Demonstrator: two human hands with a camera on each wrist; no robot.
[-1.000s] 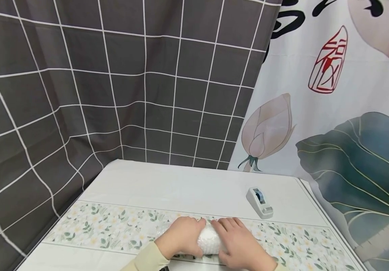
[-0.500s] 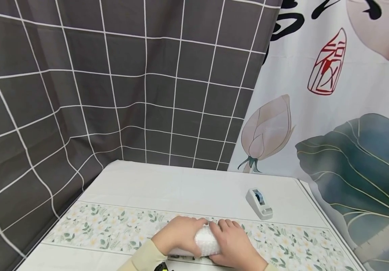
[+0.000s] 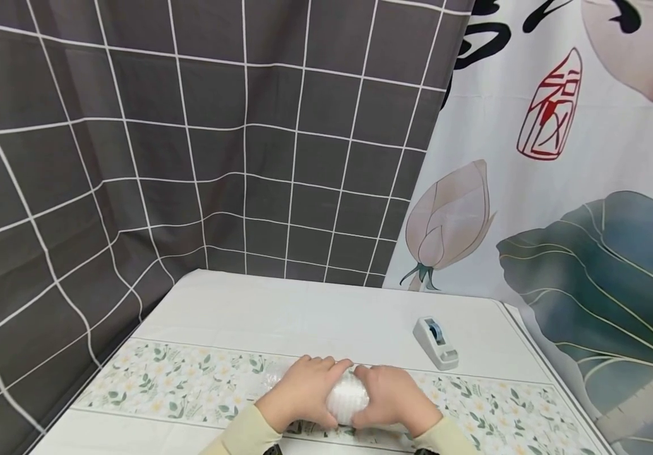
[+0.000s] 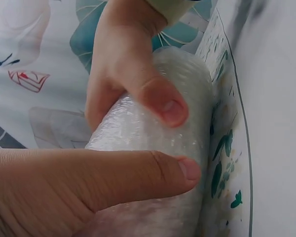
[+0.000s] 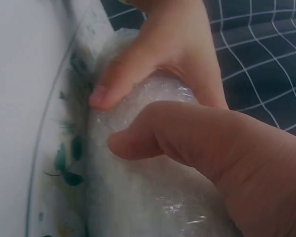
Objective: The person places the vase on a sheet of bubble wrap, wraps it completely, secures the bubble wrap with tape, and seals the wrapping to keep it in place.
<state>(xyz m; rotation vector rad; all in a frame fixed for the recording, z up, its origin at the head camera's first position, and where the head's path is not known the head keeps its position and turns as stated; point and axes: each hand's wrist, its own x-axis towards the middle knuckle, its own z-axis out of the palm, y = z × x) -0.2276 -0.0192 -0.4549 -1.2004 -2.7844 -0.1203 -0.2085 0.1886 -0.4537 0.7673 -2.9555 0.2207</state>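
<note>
A roll of clear bubble wrap (image 3: 347, 399) lies across the flowered strip near the table's front edge. My left hand (image 3: 308, 390) grips its left part, the thumb (image 4: 170, 170) laid over the near side. From the right, my right hand (image 3: 390, 398) holds the roll the same way, its thumb (image 5: 133, 140) across the wrap. The two hands are close together, with a short stretch of wrap showing between them. In the right wrist view the layered bubble wrap (image 5: 138, 192) looks shiny and wrinkled. Whatever may lie inside it is hidden.
A white tape dispenser (image 3: 436, 342) with a blue roll stands beyond the right hand. The white table (image 3: 281, 303) bears a flowered band (image 3: 190, 379). A dark gridded curtain (image 3: 269, 158) and a lotus-print cloth (image 3: 474, 253) hang behind it.
My right hand has shifted slightly forward, showing more of its sleeve. The gap between the hands has narrowed a little, and both still hold the bubble wrap roll.
</note>
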